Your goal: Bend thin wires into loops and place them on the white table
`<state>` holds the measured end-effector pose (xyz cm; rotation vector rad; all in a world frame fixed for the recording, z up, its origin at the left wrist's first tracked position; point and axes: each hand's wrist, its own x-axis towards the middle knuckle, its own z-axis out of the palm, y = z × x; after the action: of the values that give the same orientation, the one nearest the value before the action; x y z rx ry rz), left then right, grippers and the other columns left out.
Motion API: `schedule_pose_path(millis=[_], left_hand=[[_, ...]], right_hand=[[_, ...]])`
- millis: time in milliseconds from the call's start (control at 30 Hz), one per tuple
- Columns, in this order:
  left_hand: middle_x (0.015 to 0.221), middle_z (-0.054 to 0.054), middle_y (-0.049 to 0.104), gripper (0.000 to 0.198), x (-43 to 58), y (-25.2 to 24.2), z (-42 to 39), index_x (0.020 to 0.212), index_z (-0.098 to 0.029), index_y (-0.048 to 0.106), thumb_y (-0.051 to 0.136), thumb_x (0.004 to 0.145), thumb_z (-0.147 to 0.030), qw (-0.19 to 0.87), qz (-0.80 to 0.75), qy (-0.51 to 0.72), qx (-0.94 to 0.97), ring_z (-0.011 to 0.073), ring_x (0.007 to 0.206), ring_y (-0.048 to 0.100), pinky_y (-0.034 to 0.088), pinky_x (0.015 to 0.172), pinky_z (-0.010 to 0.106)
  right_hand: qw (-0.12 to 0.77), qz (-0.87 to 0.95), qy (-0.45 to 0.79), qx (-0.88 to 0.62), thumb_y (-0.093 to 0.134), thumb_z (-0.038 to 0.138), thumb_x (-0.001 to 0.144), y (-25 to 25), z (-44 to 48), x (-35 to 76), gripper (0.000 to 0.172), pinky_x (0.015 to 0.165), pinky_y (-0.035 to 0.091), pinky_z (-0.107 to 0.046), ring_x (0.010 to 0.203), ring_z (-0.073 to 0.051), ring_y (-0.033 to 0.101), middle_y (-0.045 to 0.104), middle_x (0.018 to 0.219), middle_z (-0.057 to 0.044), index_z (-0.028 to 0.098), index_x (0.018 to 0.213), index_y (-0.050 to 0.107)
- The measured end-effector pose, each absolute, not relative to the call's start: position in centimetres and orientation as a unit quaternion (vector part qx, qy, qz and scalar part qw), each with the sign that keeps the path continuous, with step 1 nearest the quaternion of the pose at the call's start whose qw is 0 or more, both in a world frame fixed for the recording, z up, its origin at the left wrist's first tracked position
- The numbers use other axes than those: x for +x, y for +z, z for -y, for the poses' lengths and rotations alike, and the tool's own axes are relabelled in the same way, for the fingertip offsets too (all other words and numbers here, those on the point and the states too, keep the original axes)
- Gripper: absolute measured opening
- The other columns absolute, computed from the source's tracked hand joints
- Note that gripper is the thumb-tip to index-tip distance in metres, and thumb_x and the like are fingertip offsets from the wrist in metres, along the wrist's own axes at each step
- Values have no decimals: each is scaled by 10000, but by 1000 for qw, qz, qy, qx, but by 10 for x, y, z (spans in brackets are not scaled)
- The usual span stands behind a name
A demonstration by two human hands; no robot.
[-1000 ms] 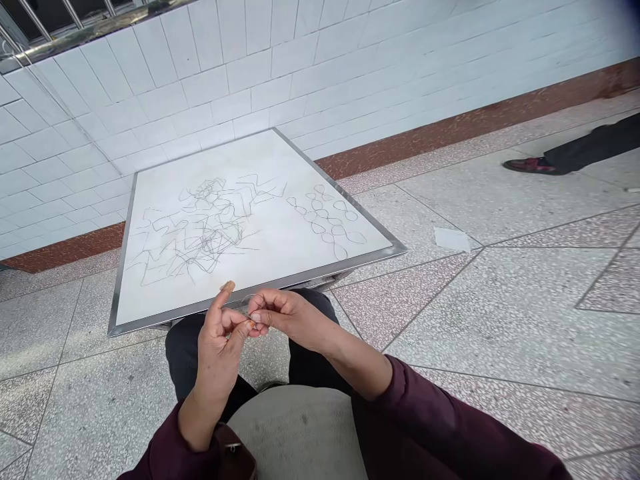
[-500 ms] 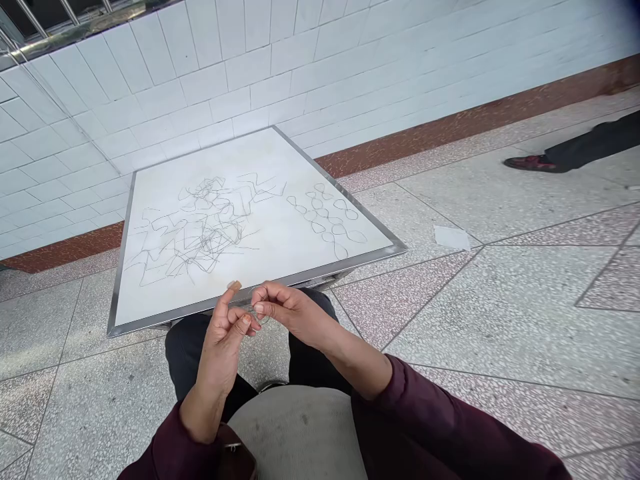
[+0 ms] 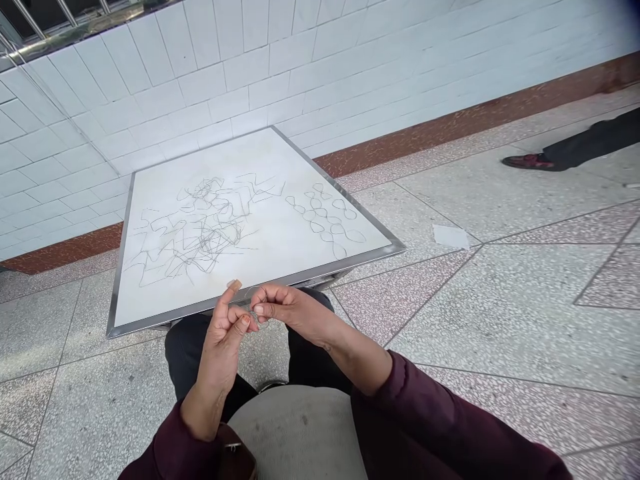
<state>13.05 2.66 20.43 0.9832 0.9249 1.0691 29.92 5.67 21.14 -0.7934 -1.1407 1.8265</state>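
Note:
My left hand (image 3: pixel 223 340) and my right hand (image 3: pixel 287 310) meet just in front of the near edge of a small white table (image 3: pixel 155 303). Between their pinched fingertips runs a thin wire piece (image 3: pixel 256 315) bent into a small loop. My left forefinger sticks up; the other fingers curl in. On the tabletop lies a tangled heap of zigzag wires (image 3: pixel 200 227) at the left and a group of looped wire shapes (image 3: pixel 327 217) at the right.
A white tiled wall (image 3: pixel 300 60) with a brown skirting stands behind the table. Speckled terrazzo floor spreads to the right, with a scrap of paper (image 3: pixel 450 237) on it. Another person's dark trouser leg and shoe (image 3: pixel 535 161) reach in at the far right.
My hands have lifted slightly towards the table edge, and the wire between my fingers has been turned into a clearer loop. The table and its wires stay as they were.

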Motion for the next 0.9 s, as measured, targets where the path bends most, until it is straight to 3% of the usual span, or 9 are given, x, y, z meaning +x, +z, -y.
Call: schedule_pose_path(millis=[433, 667, 900], left_hand=[[719, -30, 593, 620, 130, 207, -35, 1405, -245, 473, 697, 857, -429, 655, -468, 440, 398, 149, 795, 588, 413, 785, 292], [651, -54, 580, 591, 130, 210, -43, 1317, -234, 551, 776, 785, -360, 666, -453, 459, 376, 137, 714, 592, 441, 801, 306], [756, -14, 632, 553, 131, 206, -40, 1306, -244, 577, 752, 803, -394, 672, -436, 475, 364, 150, 793, 608, 437, 743, 280]], right_hand=[[351, 585, 563, -466, 545, 286, 884, 221, -62, 294, 123, 700, 430, -296, 718, -159, 564, 601, 687, 12, 206, 794, 572], [341, 603, 542, -476, 527, 212, 867, 234, -68, 288, 108, 645, 430, -274, 668, -150, 560, 595, 667, 16, 212, 764, 561], [332, 595, 547, -487, 530, 236, 868, 235, -73, 289, 90, 627, 412, -277, 651, -152, 553, 594, 650, 21, 213, 788, 562]])
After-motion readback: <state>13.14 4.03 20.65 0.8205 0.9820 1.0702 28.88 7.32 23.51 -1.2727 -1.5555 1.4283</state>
